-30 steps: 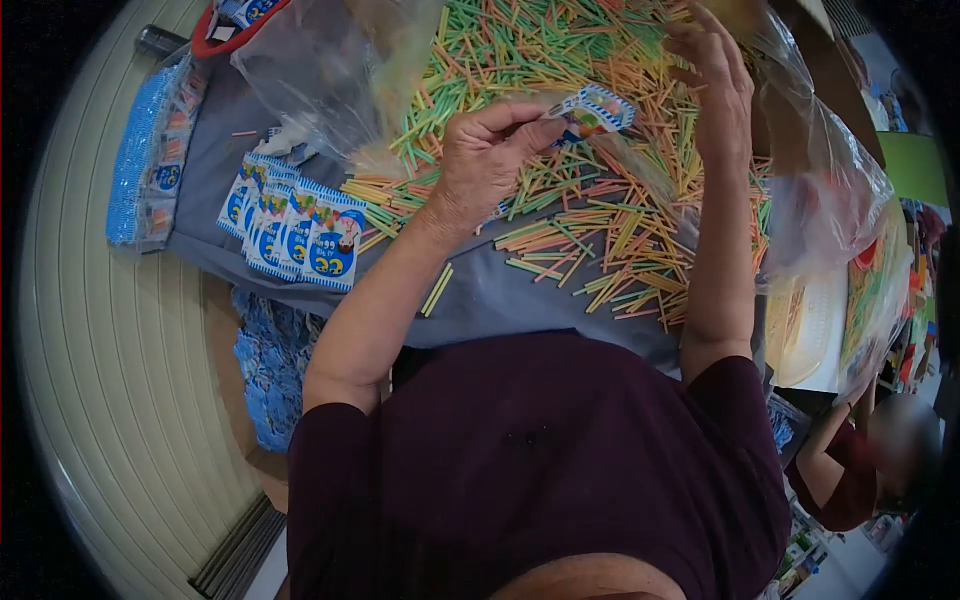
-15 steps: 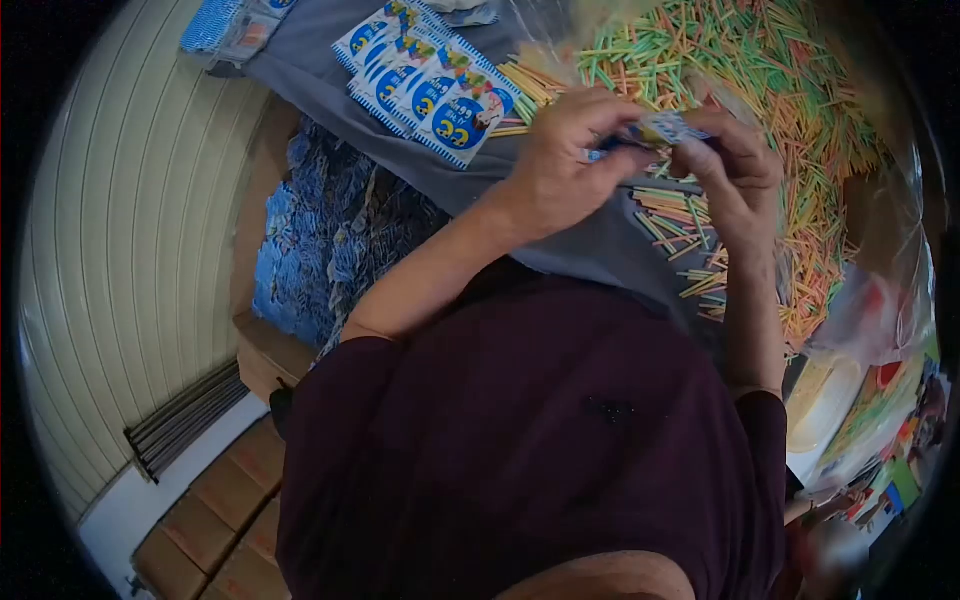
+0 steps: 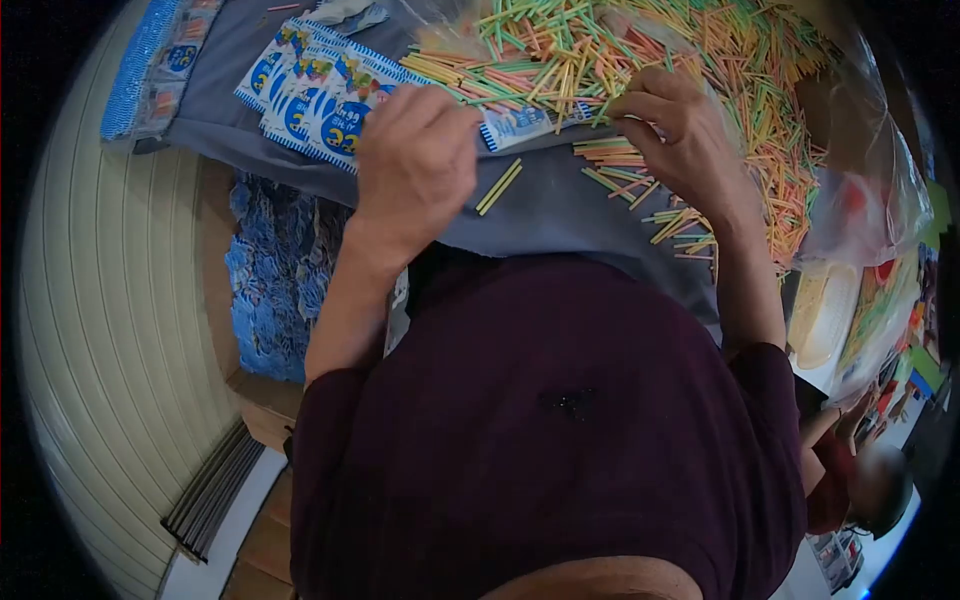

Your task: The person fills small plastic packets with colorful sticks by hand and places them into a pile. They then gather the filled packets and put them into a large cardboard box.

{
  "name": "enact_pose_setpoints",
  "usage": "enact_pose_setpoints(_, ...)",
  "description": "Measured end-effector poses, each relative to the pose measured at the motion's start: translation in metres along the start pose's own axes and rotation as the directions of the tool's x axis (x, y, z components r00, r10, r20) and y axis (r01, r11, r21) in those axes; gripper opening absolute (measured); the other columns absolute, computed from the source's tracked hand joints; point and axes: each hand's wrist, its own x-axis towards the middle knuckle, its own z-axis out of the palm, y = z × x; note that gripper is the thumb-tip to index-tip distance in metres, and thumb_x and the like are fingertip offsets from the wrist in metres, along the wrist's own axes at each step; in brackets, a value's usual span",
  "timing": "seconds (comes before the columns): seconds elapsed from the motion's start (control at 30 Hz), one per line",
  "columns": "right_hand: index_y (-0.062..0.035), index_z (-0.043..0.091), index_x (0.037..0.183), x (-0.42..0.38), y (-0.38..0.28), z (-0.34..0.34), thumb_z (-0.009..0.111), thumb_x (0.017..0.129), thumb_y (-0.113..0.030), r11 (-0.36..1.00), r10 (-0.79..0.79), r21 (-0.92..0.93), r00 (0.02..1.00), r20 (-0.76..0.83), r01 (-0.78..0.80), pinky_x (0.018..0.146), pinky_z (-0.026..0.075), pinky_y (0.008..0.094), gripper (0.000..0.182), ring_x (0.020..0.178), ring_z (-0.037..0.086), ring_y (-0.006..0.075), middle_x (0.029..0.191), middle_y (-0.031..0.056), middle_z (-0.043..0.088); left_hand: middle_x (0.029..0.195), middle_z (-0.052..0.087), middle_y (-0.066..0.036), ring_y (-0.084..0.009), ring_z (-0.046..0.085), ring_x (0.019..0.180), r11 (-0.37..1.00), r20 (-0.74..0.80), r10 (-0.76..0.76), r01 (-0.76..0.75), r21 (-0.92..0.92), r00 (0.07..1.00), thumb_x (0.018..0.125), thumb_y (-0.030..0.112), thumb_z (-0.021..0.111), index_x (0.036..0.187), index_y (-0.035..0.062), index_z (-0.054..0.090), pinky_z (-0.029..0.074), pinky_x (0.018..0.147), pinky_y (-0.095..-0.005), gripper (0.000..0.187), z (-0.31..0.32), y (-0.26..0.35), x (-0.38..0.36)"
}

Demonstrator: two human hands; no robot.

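Note:
My left hand is curled over a fanned stack of blue-and-white printed packets; its fingertips are hidden, so what they grip cannot be made out. My right hand has thumb and fingers drawn together at the near edge of a heap of thin coloured sticks. What lies in that pinch is too small to tell. Between the hands, a single blue-and-white packet lies against the sticks. Two yellow sticks rest apart on the grey cloth.
More blue packets lie at the far left. Below the cloth's edge, a cardboard box holds many blue pieces. Clear plastic borders the heap at right, near a pale tub. Another person is at lower right.
My hands, together before around a small packet, have separated. The left has moved to the packet stack, the right to the sticks. A packet now lies between them, and two loose sticks show.

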Motion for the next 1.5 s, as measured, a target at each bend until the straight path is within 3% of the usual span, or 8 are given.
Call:
enact_pose_setpoints(0.1,-0.0047,0.071,0.089,0.011,-0.003,0.016,0.066,0.084,-0.007,0.972,-0.117,-0.198,0.991,0.065,0.128,0.073,0.051,0.0402,0.008,0.085,0.063,0.0283,0.088,0.0083,0.062,0.091,0.063,-0.009,-0.0281,0.062,0.088,0.994,0.171,0.014,0.005,-0.108,0.985,0.075,0.006,0.075,0.091,0.0034,0.069,0.051,0.073,-0.0386,0.017,0.031,0.009,0.001)
enact_pose_setpoints(0.43,-0.0044,0.065,0.083,-0.007,0.016,0.011,0.062,0.086,-0.012,0.989,0.066,-0.144,0.980,0.190,-0.038,0.074,0.049,0.0427,0.008,0.087,0.064,0.0305,0.086,0.0078,0.063,0.083,0.057,-0.008,-0.0249,0.061,0.080,0.981,0.101,0.109,-0.124,0.152,0.989,0.069,0.003,0.067,0.074,0.0037,0.061,0.054,0.061,-0.0366,0.008,0.058,0.015,0.003)
enact_pose_setpoints(0.7,-0.0040,0.068,0.100,-0.006,0.014,0.019,0.065,0.085,-0.005,1.000,0.000,0.022,1.000,-0.023,0.001,0.071,0.051,0.0442,0.016,0.082,0.064,0.0347,0.089,0.0137,0.064,0.080,0.068,-0.009,-0.0246,0.066,0.069,0.792,0.090,-0.210,0.223,-0.568,0.974,0.070,-0.003,0.076,0.081,0.0012,0.071,0.052,0.061,-0.0331,0.013,0.035,0.008,-0.002)
enact_pose_setpoints(0.8,-0.0042,0.067,0.100,0.004,0.020,0.017,0.066,0.085,-0.005,0.995,0.046,-0.092,0.999,0.022,-0.043,0.071,0.051,0.0431,0.015,0.083,0.064,0.0349,0.090,0.0134,0.065,0.080,0.068,-0.009,-0.0224,0.064,0.068,0.799,-0.068,-0.265,0.180,-0.574,0.962,0.070,-0.007,0.075,0.085,0.0029,0.073,0.051,0.062,-0.0306,0.018,0.016,0.010,-0.006)
enact_pose_setpoints(0.93,-0.0047,0.066,0.097,0.021,0.015,0.019,0.066,0.085,-0.008,0.994,-0.080,-0.095,0.974,-0.212,0.061,0.070,0.050,0.0435,0.012,0.083,0.064,0.0340,0.088,0.0124,0.063,0.080,0.066,-0.007,-0.0221,0.063,0.071,0.986,-0.315,0.006,-0.059,-0.159,0.949,0.072,-0.004,0.072,0.083,0.0041,0.071,0.051,0.062,-0.0310,0.014,0.011,-0.001,0.006)
enact_pose_setpoints(1.03,-0.0038,0.063,0.085,0.024,0.015,0.021,0.064,0.085,-0.012,0.980,-0.120,-0.176,0.979,-0.164,0.091,0.067,0.052,0.0452,0.009,0.079,0.066,0.0341,0.087,0.0138,0.065,0.078,0.055,-0.004,-0.0239,0.059,0.074,0.970,-0.020,0.152,-0.146,0.192,0.988,0.072,0.005,0.066,0.079,0.0085,0.065,0.049,0.058,-0.0345,0.008,0.045,-0.004,0.005)
enact_pose_setpoints(1.23,-0.0060,0.065,0.092,-0.002,0.032,0.025,0.067,0.085,-0.015,0.984,0.053,-0.174,0.998,0.024,-0.048,0.070,0.049,0.0441,0.011,0.082,0.063,0.0325,0.085,0.0112,0.062,0.087,0.057,-0.007,-0.0262,0.058,0.085,0.932,0.186,-0.029,-0.041,0.360,0.982,0.074,0.005,0.063,0.088,0.0074,0.065,0.047,0.067,-0.0388,0.015,0.037,0.027,0.013)
enact_pose_setpoints(1.5,-0.0046,0.066,0.086,-0.011,0.045,-0.013,0.061,0.084,-0.012,0.976,0.045,-0.208,0.995,-0.085,-0.062,0.072,0.052,0.0451,0.009,0.077,0.067,0.0328,0.084,0.0143,0.064,0.094,0.061,-0.009,-0.0278,0.059,0.083,0.949,0.132,0.158,-0.188,0.254,0.979,0.070,0.000,0.061,0.093,0.0027,0.066,0.050,0.066,-0.0379,0.024,0.053,0.005,0.016)
